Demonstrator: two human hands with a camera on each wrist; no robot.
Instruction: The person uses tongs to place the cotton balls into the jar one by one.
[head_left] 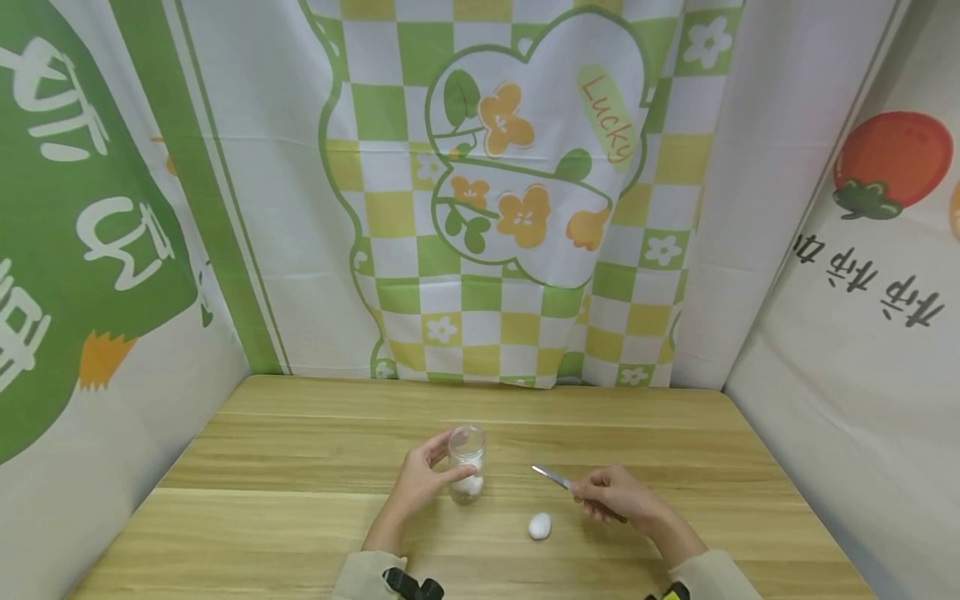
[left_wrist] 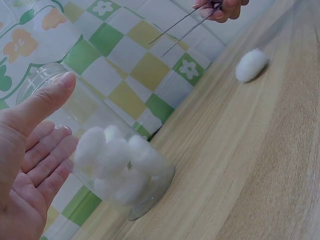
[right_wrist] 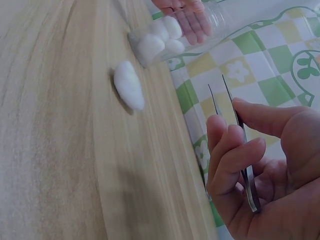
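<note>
A clear jar (head_left: 467, 492) with several white cotton balls (left_wrist: 117, 162) in its lower part stands upright on the table. My left hand (head_left: 423, 477) holds it from the left, with the thumb (left_wrist: 50, 97) on one side and the fingers on the other. In my right hand (head_left: 618, 497) is a pair of metal tweezers (right_wrist: 240, 125), pinched between thumb and fingers. Their tips are apart with nothing between them and point toward the jar. One loose cotton ball (head_left: 540, 526) lies on the table between the hands, nearer the right one, touched by neither.
The wooden table (head_left: 300, 517) runs back to a checked green and yellow curtain (head_left: 480, 333). Printed cloth walls (head_left: 847, 367) stand on both sides.
</note>
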